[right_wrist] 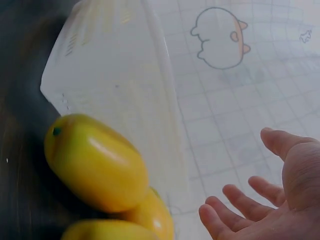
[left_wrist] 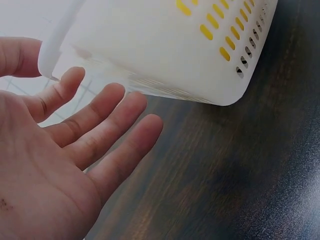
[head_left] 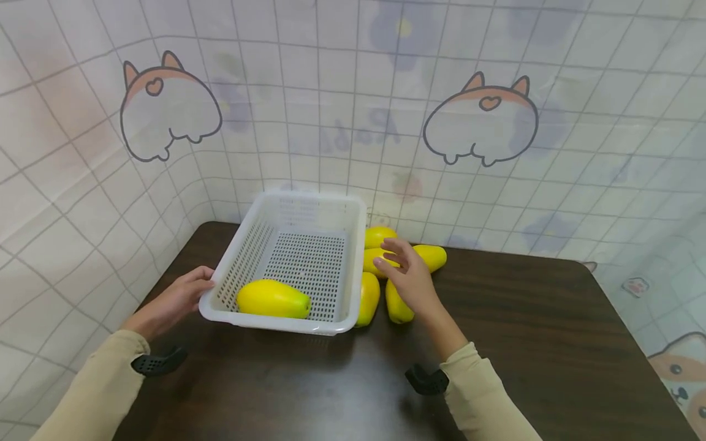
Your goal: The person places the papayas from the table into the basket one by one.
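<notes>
A white perforated plastic basket [head_left: 231,316] is at the left of the dark table, and one yellow papaya [head_left: 271,299] with a greenish end lies inside its near side. My left hand [head_left: 184,294] pinches the basket's left rim near the front corner, thumb over the edge; the other fingers [left_wrist: 112,132] extend below it. To the right of the basket lie several more papayas [head_left: 368,299], partly hidden by the basket wall and my right hand [head_left: 410,277]. That hand hovers over them, fingers spread and loosely bent, with nothing in its grasp.
Behind the dark wooden table [head_left: 513,324] hangs a white grid-patterned cloth [head_left: 353,92] with cartoon animal prints, and it also covers the left side. Black bands with cameras [head_left: 427,380] sit at both wrists, next to beige sleeves [head_left: 485,392].
</notes>
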{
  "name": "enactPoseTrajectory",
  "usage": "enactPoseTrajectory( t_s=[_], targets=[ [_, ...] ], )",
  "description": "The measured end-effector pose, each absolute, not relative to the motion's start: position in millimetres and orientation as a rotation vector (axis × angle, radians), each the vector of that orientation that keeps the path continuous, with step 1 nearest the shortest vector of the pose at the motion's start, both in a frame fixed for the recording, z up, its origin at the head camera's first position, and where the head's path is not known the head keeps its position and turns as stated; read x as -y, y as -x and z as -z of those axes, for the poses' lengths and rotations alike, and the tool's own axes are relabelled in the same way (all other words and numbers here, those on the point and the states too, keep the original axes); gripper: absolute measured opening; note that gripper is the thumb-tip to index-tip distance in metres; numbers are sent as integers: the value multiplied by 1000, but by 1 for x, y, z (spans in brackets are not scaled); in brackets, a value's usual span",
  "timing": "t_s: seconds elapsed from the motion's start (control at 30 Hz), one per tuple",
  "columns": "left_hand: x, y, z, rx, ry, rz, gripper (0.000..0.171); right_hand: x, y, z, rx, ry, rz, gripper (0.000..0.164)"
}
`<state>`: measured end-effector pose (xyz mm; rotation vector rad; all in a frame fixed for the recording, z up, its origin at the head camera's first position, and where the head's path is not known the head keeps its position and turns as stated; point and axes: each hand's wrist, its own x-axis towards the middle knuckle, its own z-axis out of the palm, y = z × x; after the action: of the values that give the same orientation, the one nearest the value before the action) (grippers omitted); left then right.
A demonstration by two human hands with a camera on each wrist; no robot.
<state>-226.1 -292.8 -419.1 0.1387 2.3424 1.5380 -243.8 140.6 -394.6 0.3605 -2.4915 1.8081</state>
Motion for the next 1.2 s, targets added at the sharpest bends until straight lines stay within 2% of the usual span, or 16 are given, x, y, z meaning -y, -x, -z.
enactPoseTrajectory(
  t_s=[0.87,1.2],
  targets=[
    [291,226,420,-2388,-184,-1542,37,-174,255,428,2570,-216,-1628,53],
    [291,225,421,-2408,-177,-1521,37,-179,256,437,2680,-196,-1546,63]
  ],
)
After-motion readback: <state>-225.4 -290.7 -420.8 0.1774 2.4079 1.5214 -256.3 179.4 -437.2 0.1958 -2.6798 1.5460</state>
